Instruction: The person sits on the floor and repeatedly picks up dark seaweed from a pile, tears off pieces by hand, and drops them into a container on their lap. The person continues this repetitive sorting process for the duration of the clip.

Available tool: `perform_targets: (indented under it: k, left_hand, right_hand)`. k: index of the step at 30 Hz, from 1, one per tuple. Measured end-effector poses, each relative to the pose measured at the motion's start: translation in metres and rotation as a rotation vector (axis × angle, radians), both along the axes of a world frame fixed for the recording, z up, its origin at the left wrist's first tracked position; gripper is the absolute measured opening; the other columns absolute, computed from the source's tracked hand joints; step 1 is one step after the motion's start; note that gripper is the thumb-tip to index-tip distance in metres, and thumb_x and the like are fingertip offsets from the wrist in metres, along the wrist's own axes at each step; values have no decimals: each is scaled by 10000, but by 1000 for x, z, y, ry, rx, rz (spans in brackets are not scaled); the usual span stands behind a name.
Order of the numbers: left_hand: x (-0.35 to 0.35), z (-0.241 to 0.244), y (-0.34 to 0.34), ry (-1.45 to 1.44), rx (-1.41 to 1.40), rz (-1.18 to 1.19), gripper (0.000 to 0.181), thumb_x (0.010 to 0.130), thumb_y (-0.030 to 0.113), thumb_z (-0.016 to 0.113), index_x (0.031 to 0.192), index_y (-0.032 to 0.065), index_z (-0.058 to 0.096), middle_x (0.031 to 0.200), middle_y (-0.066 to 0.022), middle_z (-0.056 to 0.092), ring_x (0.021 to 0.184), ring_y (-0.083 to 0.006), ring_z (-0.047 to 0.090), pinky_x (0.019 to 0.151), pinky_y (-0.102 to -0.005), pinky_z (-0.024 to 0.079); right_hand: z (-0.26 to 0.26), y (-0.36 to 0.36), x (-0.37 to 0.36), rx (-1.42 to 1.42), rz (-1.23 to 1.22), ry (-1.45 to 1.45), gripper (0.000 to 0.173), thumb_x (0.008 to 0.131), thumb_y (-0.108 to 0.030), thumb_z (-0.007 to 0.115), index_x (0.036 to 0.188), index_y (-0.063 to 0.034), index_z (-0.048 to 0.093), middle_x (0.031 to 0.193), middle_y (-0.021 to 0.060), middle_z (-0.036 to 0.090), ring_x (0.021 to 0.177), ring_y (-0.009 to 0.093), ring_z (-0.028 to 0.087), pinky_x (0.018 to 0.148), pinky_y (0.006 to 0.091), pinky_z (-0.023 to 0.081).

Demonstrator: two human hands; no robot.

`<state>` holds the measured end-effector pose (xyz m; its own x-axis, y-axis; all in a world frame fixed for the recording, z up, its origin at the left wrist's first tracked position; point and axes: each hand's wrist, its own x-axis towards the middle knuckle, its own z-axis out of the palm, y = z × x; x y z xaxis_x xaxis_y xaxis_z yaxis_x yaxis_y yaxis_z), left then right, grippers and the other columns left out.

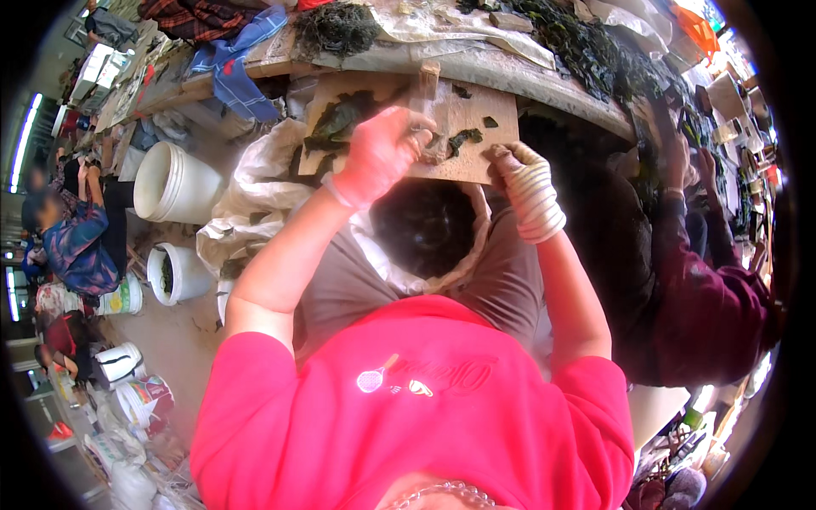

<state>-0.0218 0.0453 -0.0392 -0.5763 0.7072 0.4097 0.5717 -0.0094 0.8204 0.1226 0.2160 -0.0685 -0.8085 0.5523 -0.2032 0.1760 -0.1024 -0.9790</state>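
My left hand (384,153), in a pinkish glove, is over a wooden board (488,137), its fingers bent near a small block-like piece in the middle; whether they grip it is unclear. My right hand (526,185), in a striped knit glove, holds the board's near right corner between thumb and fingers. Dark green seaweed (344,121) lies on the board's left part. A small curled seaweed strip (465,139) lies between my hands. Below the board, between my knees, stands an open container lined with a white sack (482,210); its inside is dark.
Beyond the board runs a long worktable edge (472,64) with a heap of seaweed (574,48) and a blue cloth (239,70). White buckets (197,185) stand at the left. A co-worker in a maroon sleeve (707,306) is close at the right; other people are at the far left.
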Motion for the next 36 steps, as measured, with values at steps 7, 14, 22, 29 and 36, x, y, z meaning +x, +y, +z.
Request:
perform_targets:
  k: [7, 14, 22, 29, 36]
  left_hand:
    - [36, -18, -20, 946, -107, -144, 227, 680, 40, 652, 900, 89, 624, 716, -61, 544, 635, -246, 560, 545, -337, 462]
    - [57, -36, -46, 1148, -297, -349, 124, 683, 169, 581, 787, 104, 569, 670, -19, 448, 627, -175, 485, 515, -296, 394]
    - [52, -3, -27, 816, 40, -191, 187, 789, 199, 599, 951, 107, 613, 830, -59, 561, 807, -264, 548, 614, -357, 453]
    - [17, -17, -15, 558, -206, -463, 125, 797, 150, 647, 883, 67, 612, 769, -126, 571, 721, -291, 575, 631, -391, 463]
    - [30, -18, -22, -14, -49, -184, 116, 858, 131, 610, 906, 26, 604, 707, -62, 588, 612, -145, 567, 545, -292, 446]
  right_hand:
    - [17, -61, 8, -817, 269, -114, 361, 910, -392, 492, 890, -61, 634, 577, 10, 526, 431, 89, 435, 380, 212, 294]
    - [-3, -57, 11, -364, 452, 86, 98, 864, -161, 558, 862, -76, 608, 579, -9, 483, 432, 69, 379, 369, 213, 239]
    - [-1, -53, 8, -160, 668, -70, 147, 819, -110, 600, 962, -82, 619, 745, 12, 585, 612, 90, 524, 508, 224, 380]
    - [10, -43, 8, -202, 742, -380, 300, 794, -104, 630, 1093, -82, 615, 933, 22, 625, 853, 128, 601, 736, 263, 493]
    - [8, -49, 14, 43, 521, -102, 235, 759, -57, 677, 986, -14, 638, 854, 52, 648, 712, 125, 597, 637, 249, 487]
